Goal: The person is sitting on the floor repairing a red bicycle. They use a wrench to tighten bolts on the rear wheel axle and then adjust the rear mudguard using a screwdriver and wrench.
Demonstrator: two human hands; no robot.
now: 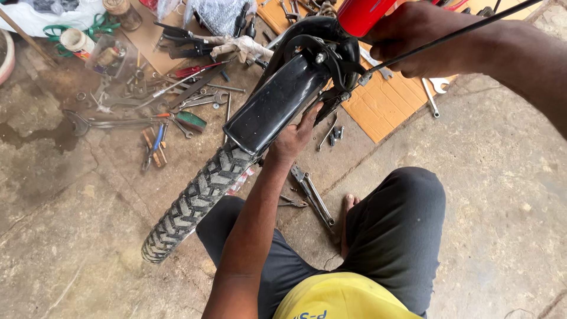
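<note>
A bicycle front wheel with a knobby black tyre (pixel 189 204) slants across the floor, capped by a glossy black mudguard (pixel 274 103). My left hand (pixel 293 137) reaches up from below and grips the mudguard's right edge, fingertips near the black fork bracket (pixel 331 56). My right hand (pixel 413 35) comes in from the upper right and is closed around a red frame tube (pixel 361 15) above the wheel. A thin black cable (pixel 466 31) runs over that hand toward the bracket. My knees in dark trousers (pixel 396 224) frame the wheel.
Several spanners, pliers and screwdrivers (pixel 159 97) litter the concrete floor to the left. An adjustable wrench (pixel 313 195) and pliers (pixel 293 202) lie between my legs. Orange cardboard (pixel 384 103) with spanners (pixel 433 91) lies upper right. Jars and bags (pixel 77 41) stand at the top left.
</note>
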